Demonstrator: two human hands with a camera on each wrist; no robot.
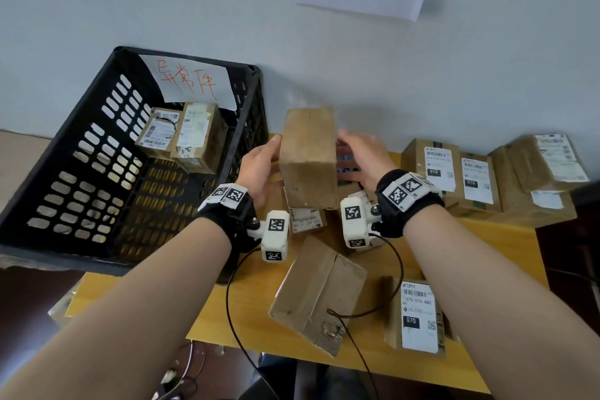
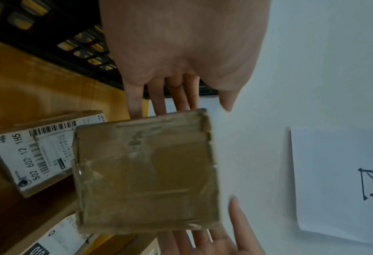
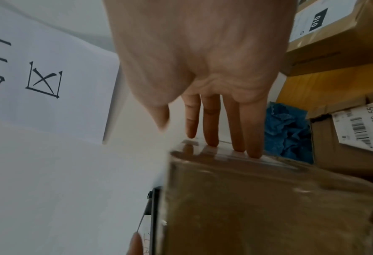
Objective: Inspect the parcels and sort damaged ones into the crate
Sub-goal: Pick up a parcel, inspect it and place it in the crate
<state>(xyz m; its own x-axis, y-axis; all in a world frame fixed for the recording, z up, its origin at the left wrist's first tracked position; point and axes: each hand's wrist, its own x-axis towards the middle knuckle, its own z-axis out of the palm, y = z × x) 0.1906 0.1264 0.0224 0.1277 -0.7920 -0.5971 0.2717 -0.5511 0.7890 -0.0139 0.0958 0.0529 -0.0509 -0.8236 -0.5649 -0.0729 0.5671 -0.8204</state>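
I hold a plain brown taped parcel (image 1: 308, 156) upright between both hands, above the yellow table (image 1: 487, 253). My left hand (image 1: 259, 166) lies against its left side, with straight fingers (image 2: 159, 100) reaching behind it and the thumb near its top corner. My right hand (image 1: 360, 156) is at the right side, and its straight fingertips (image 3: 253, 151) touch the parcel's (image 3: 268, 207) edge. The face turned to the left wrist camera (image 2: 146, 172) is scuffed and taped. The black slotted crate (image 1: 65, 255) stands to the left with two labelled parcels (image 1: 181, 136) inside.
A parcel with a torn corner (image 1: 318, 292) and a "070" labelled parcel (image 1: 415, 315) lie near the table's front edge. A "502 602" parcel (image 2: 28, 155) sits under the held one. More labelled parcels (image 1: 454, 172) line the right. Crumpled blue stuff (image 3: 286, 131) shows beside them.
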